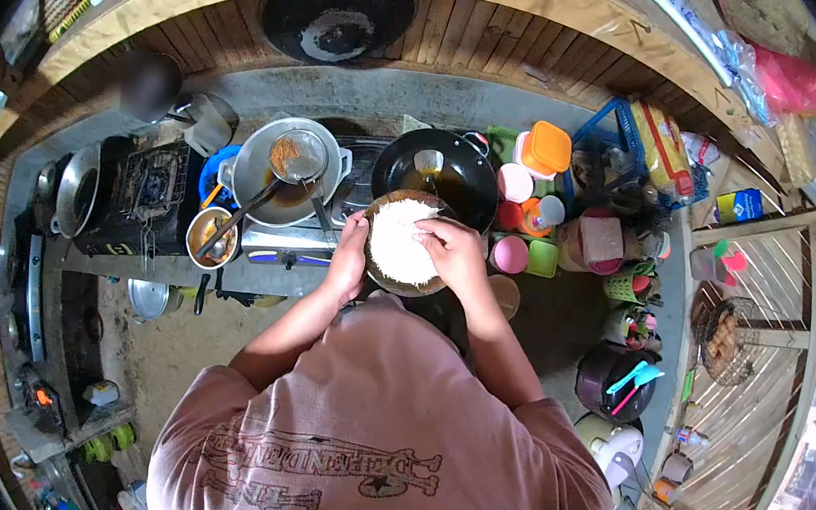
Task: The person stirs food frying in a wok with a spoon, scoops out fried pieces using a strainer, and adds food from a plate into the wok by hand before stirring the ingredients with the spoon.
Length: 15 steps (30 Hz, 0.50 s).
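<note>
My left hand point(349, 258) is closed on the left rim of a brown bowl point(380, 277), held in front of my chest. White shredded or grain-like food point(401, 244) fills much of the bowl. Over its right side, my right hand point(449, 250) has its fingers pressed together at the white food; what they pinch is too small to tell. Just beyond the bowl, a black wok point(472, 177) with dark liquid and a ladle point(428, 161) in it sits on the stove point(362, 171).
Left of the wok stands a silver pot point(257, 152) with a strainer point(301, 154) over it, near a small pan point(201, 231). Colourful containers point(547, 150) crowd the counter on the right. A dark pot point(597, 379) is farther right.
</note>
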Tool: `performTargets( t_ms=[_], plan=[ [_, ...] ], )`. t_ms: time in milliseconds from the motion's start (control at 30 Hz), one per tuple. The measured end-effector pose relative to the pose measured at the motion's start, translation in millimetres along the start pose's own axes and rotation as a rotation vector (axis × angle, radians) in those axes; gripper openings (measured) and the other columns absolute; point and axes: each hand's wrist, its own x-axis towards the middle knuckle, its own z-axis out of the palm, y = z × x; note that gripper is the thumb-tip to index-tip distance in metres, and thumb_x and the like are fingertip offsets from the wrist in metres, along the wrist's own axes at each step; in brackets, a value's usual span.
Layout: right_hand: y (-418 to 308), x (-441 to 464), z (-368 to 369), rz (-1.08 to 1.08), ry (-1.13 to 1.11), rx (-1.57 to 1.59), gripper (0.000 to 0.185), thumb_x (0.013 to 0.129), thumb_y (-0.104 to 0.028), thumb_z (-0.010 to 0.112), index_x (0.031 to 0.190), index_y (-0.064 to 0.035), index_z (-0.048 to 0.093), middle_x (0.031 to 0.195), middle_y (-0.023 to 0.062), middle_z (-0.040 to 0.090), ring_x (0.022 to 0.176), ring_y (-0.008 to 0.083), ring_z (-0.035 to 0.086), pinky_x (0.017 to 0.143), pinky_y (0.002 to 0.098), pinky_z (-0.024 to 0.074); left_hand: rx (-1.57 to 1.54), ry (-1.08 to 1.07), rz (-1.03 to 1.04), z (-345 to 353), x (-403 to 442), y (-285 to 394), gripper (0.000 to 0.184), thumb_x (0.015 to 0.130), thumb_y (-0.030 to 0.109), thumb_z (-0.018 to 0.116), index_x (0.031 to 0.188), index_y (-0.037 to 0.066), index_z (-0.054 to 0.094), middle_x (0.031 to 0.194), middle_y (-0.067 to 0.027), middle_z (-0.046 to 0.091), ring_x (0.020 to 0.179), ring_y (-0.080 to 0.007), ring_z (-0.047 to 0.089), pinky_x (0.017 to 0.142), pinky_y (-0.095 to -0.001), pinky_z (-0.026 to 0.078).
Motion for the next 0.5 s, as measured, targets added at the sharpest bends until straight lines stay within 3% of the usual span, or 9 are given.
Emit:
performTargets(
  t_ms=[100, 200, 300, 433, 500],
  plan=[
    [19.9, 8.2, -12.7, -0.012, -0.039, -0.048, 0.019, 0.087, -0.001, 0.071, 0.106, 0.0016, 0.072, 0.097, 0.0103, 0.073, 0.085, 0.0163, 0.07, 0.074, 0.0276, 0.0548, -0.036, -0.001, -0.003, 10.6, 6.5, -12.2, 0.035, 0.108, 0.026, 0.035, 0.136, 0.006, 0.044, 0.128, -0.0094, 0.057, 0.12, -0.0195, 0.055, 0.106, -0.0371, 0.043],
    [49.6, 17.5, -20.4, 0.348, -0.153, 0.444, 0.023, 0.09, -0.007, 0.072, 0.11, 0.0047, 0.07, 0.098, 0.0071, 0.073, 0.084, 0.0094, 0.065, 0.074, 0.0261, 0.0535, -0.011, 0.084, 0.036, 28.9, 13.3, -20.2, 0.034, 0.108, 0.026, 0.036, 0.136, 0.009, 0.044, 0.13, -0.009, 0.055, 0.121, -0.0186, 0.053, 0.105, -0.0368, 0.042],
    [70.7, 28.5, -28.7, 0.43, -0.221, 0.737, 0.026, 0.09, -0.005, 0.071, 0.113, 0.0074, 0.068, 0.097, 0.0068, 0.072, 0.082, 0.0101, 0.064, 0.074, 0.0253, 0.0538, -0.018, 0.169, 0.018, 44.5, 17.7, -29.3, 0.036, 0.108, 0.026, 0.037, 0.136, 0.004, 0.044, 0.13, -0.0104, 0.054, 0.121, -0.0178, 0.052, 0.105, -0.034, 0.041],
    [82.8, 69.4, -50.7, 0.505, -0.244, 0.957, 0.026, 0.092, -0.004, 0.069, 0.116, 0.0067, 0.065, 0.099, 0.0069, 0.07, 0.085, 0.0131, 0.066, 0.077, 0.0276, 0.0557, -0.04, 0.189, 0.042, 57.2, 28.3, -37.9, 0.036, 0.108, 0.026, 0.038, 0.137, 0.004, 0.043, 0.128, -0.0095, 0.055, 0.12, -0.0172, 0.052, 0.104, -0.0339, 0.041],
    [85.6, 97.9, -64.6, 0.396, -0.172, 1.0, 0.025, 0.092, -0.004, 0.068, 0.114, 0.0059, 0.065, 0.101, 0.0083, 0.07, 0.091, 0.0149, 0.066, 0.081, 0.0289, 0.0555, -0.013, 0.229, 0.077, 56.2, 37.5, -44.4, 0.037, 0.107, 0.026, 0.038, 0.137, 0.005, 0.042, 0.129, -0.0098, 0.054, 0.121, -0.0191, 0.052, 0.105, -0.0354, 0.041]
  ],
)
